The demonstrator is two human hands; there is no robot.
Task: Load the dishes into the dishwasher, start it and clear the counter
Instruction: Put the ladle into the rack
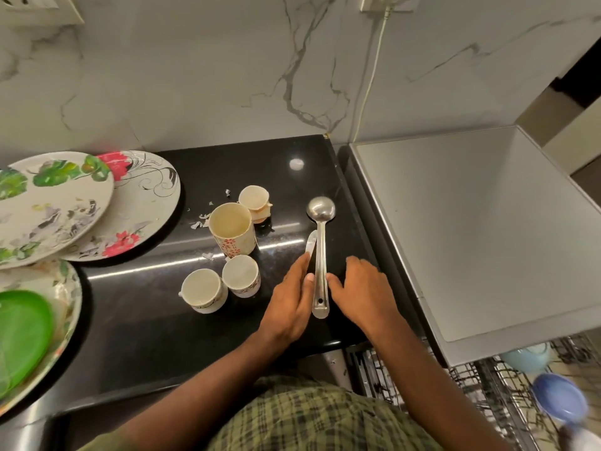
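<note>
From the head view, both hands are down on the black counter [195, 323] on either side of a steel ladle [320, 255] that lies flat, bowl away from the person. The left hand [289, 304] lies with its fingers fairly straight along the handle's left side, fingertips touching a second, smaller utensil [310, 244] tucked beside the ladle (a spoon or flat server, hard to tell which). The right hand [361, 291] sits just to the right of the handle, fingers loosely spread and relaxed, thumb near the handle; it holds nothing yet.

Much is still left on the counter: a tall cup [232, 229], three smaller cups [224, 284] around it, a stack of floral plates [81, 203] at the left, and a green plate [22, 333] on another plate at the lower left, with small white scraps scattered near the cups.

At the lower right the dishwasher rack [494, 385] is pulled out beneath the grey dishwasher top [471, 222] and already carries a pale blue bowl [527, 356] and a blurred blue item [559, 402]. I judge loading as begun but far from finished, with starting and clearing still ahead.
</note>
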